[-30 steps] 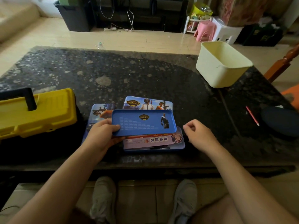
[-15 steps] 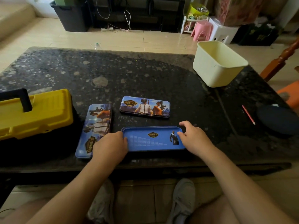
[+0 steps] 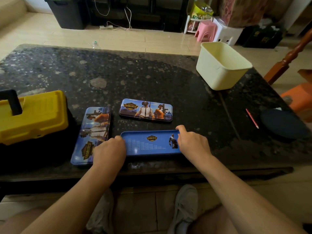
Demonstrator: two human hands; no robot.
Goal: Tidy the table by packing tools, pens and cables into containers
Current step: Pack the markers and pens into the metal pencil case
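Note:
A blue tin pencil case [image 3: 150, 143] lies shut near the table's front edge. My left hand [image 3: 109, 151] grips its left end and my right hand [image 3: 190, 142] grips its right end, fingers curled over the far corner. A second printed pencil case [image 3: 146, 110] lies just behind it. A third one [image 3: 92, 134] lies lengthwise to the left, partly under my left hand. A red pencil [image 3: 251, 118] lies on the table at the right.
A yellow toolbox [image 3: 33, 115] with a black handle stands at the left. A cream plastic bin [image 3: 222, 65] stands at the back right corner. A dark round object [image 3: 283, 124] lies at the right edge next to the pencil. The table [image 3: 118, 73] is black granite.
One second ago my left hand held the blue lid raised over the open case. The lid now sits down on the case, and both hands press at its ends.

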